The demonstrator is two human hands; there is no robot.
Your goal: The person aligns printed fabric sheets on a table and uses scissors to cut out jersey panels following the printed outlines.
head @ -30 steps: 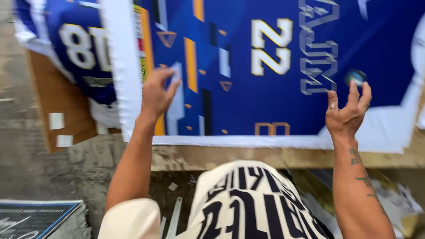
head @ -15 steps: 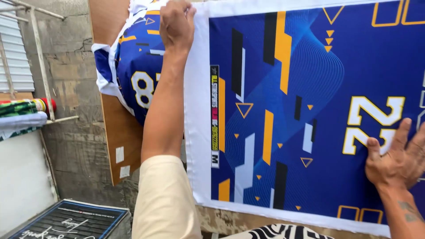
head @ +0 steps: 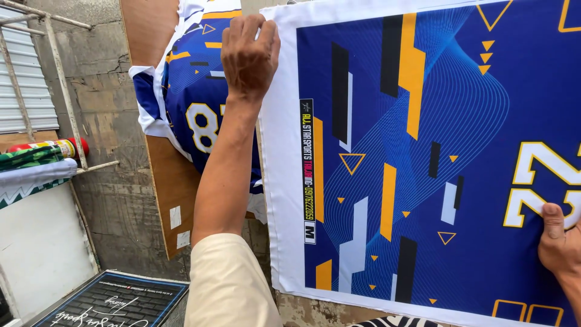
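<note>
A large printed fabric sheet, blue with yellow, black and white shapes and a white border, hangs flat against a wall. My left hand is raised to its upper left corner, fingers curled over the white edge and gripping it. My right hand presses on the fabric at the lower right, thumb up beside a large white number. My left arm in a cream sleeve rises from the bottom of the view.
A blue and white jersey hangs on a brown board left of the sheet. Further left are a concrete wall, a metal rack with folded green cloth and a red can, and a dark mat below.
The view has swung left and closer. My left hand climbed from the sheet's lower part to its upper left corner. My right hand stayed pressed on the fabric near the number.
</note>
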